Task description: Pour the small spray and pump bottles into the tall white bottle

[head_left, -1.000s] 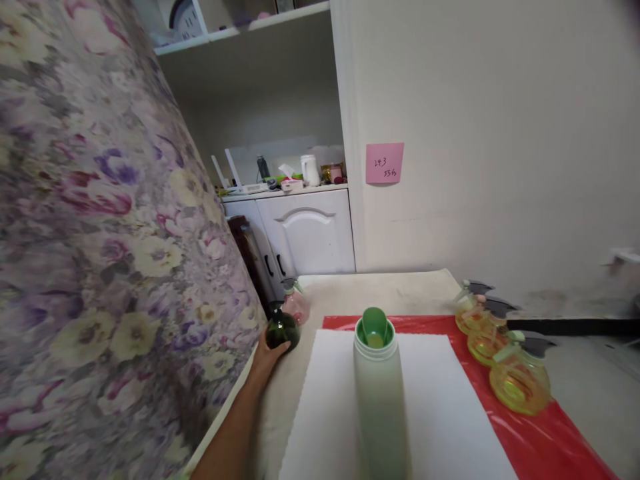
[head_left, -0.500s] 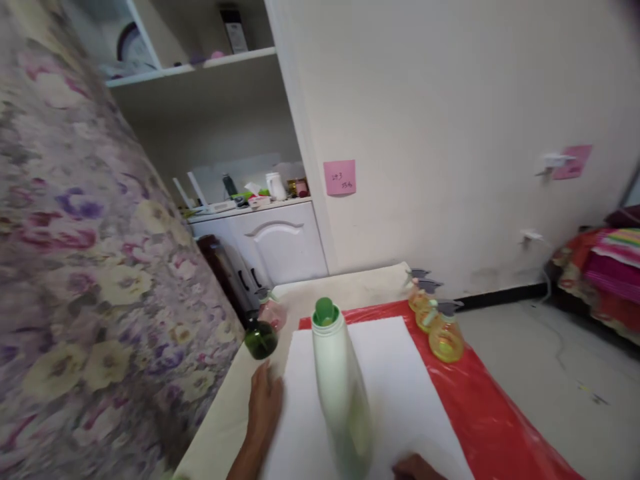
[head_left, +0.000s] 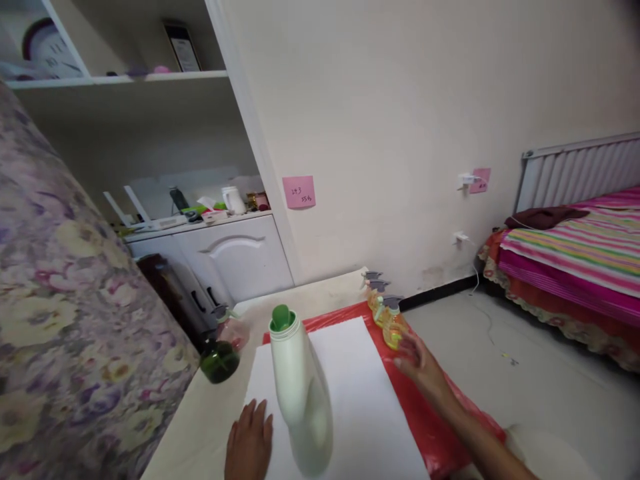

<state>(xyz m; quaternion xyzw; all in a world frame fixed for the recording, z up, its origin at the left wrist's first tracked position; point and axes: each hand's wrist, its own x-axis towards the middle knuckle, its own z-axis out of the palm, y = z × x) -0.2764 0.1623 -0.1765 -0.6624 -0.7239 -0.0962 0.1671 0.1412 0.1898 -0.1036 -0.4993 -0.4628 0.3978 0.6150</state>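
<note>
A tall pale green bottle (head_left: 300, 393) with a handle stands uncapped on the white sheet (head_left: 367, 400), its dark green spout showing in the neck. Left of it, my left hand (head_left: 249, 437) lies flat over the sheet's edge, fingers stretched out and holding nothing. My right hand (head_left: 419, 360) reaches out with fingers apart beside the nearest yellow spray bottle (head_left: 394, 330); whether the fingertips touch it I cannot tell. More small spray bottles (head_left: 376, 303) with grey trigger heads stand in a row behind that one.
On the table's left edge are a dark green bottle (head_left: 219, 362) and a pinkish clear spray bottle (head_left: 233, 330). Red plastic (head_left: 425, 420) lies under the sheet. A floral curtain (head_left: 60, 300) hangs at left; a bed (head_left: 575, 260) stands at right.
My right hand has moved forward and right from near the green bottle's base to the yellow spray bottle. My left hand has drawn back toward me. The view has turned right.
</note>
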